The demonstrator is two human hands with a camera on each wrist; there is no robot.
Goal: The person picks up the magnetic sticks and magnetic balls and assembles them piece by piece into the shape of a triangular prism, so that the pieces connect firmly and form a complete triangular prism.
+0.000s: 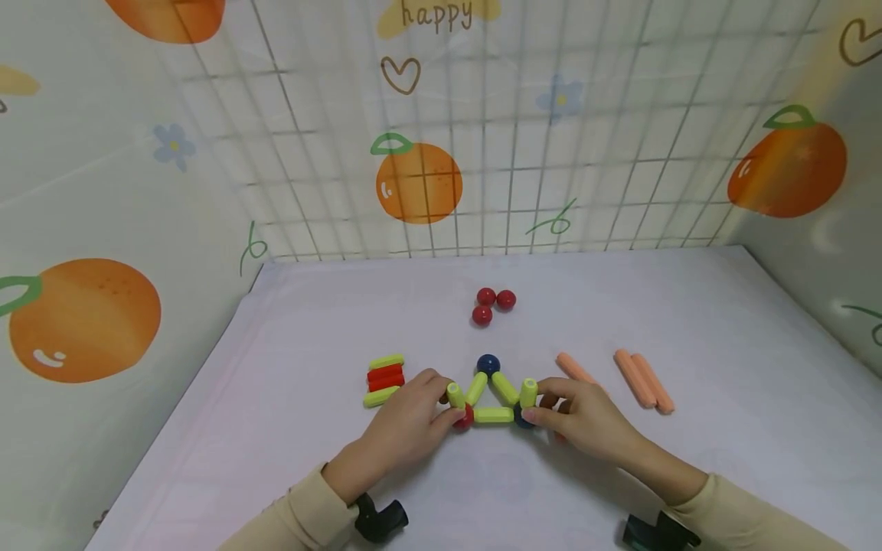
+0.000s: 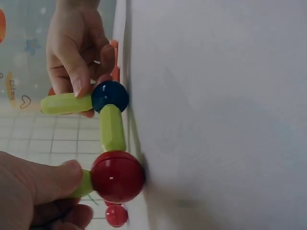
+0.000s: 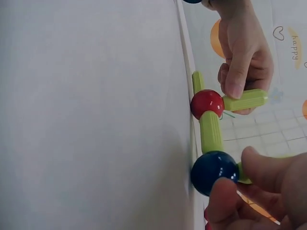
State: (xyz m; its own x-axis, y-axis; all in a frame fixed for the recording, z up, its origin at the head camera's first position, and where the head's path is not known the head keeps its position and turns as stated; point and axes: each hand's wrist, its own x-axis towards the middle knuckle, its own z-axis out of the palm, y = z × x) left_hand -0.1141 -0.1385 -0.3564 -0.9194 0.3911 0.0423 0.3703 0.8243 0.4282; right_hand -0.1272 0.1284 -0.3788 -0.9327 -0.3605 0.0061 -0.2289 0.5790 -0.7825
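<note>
A triangle of yellow-green rods lies on the white table, its front rod (image 1: 493, 415) joining a red ball (image 2: 118, 177) to a dark blue ball (image 3: 214, 173). Another blue ball (image 1: 488, 365) forms the far corner. One short rod (image 1: 455, 395) stands up from the red ball, a second rod (image 1: 528, 392) from the front blue ball. My left hand (image 1: 411, 419) pinches the upright rod at the red ball, between thumb and fingers. On the other side, my right hand (image 1: 591, 423) holds the right upright rod low down, with fingers also against the blue ball.
Beyond the triangle sit three loose red balls (image 1: 481, 315). Left of it lie red rods (image 1: 386, 377) between two yellow-green rods (image 1: 380, 396). Longer orange rods (image 1: 635, 379) lie on the right, one partly behind my right hand. A printed curtain (image 1: 310, 184) hangs behind the table.
</note>
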